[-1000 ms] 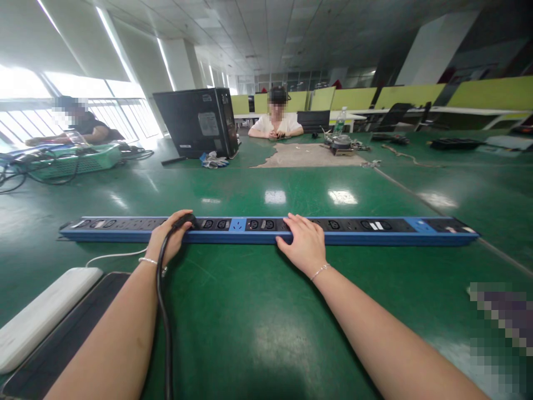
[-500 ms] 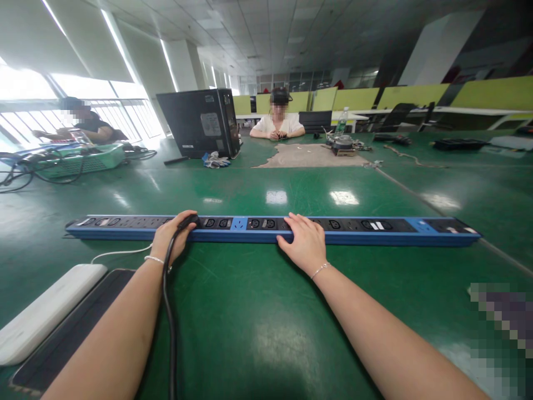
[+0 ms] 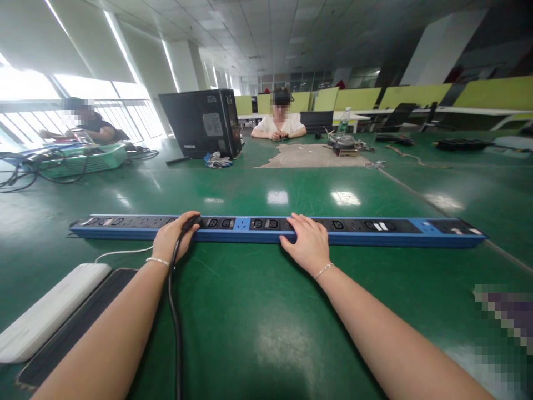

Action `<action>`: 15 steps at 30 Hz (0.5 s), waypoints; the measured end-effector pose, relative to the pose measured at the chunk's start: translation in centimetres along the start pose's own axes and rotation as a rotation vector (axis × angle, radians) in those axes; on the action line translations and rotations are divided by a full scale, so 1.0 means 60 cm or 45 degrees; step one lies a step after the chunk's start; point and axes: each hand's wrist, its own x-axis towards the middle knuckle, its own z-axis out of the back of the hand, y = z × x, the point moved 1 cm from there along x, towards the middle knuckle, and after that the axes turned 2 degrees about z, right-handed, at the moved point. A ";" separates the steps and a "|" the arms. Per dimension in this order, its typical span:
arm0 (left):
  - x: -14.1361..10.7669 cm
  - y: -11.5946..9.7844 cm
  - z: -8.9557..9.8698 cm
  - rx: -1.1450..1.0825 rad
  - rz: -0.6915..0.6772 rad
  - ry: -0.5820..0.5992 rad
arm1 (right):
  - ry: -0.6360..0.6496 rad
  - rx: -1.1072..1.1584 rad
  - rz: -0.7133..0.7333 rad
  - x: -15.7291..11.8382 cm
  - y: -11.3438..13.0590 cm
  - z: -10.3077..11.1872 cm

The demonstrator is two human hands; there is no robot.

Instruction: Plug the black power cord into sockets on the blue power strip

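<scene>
Head: hands (image 3: 170,239) (image 3: 310,244) apart (backs uppermost)

Blue power strip (image 3: 266,235), flat, black plug (image 3: 193,221)

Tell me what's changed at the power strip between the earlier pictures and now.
Nothing was visibly taken hold of or let go; the whole scene just sits slightly farther right in the picture, as if the camera turned. Unchanged: the left hand holds the black plug at the power strip, and the right hand rests on the strip.
</scene>
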 end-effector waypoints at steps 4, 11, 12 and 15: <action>0.000 -0.005 0.000 -0.044 0.014 -0.011 | -0.006 -0.002 -0.004 0.000 0.000 0.000; -0.005 -0.006 -0.002 -0.092 -0.016 -0.061 | -0.016 0.000 -0.006 -0.001 0.000 -0.001; -0.005 -0.005 -0.003 -0.099 -0.022 -0.067 | -0.015 0.001 -0.006 -0.001 0.000 -0.001; -0.003 -0.003 -0.007 -0.122 -0.033 -0.095 | -0.012 0.002 -0.005 -0.001 0.000 0.000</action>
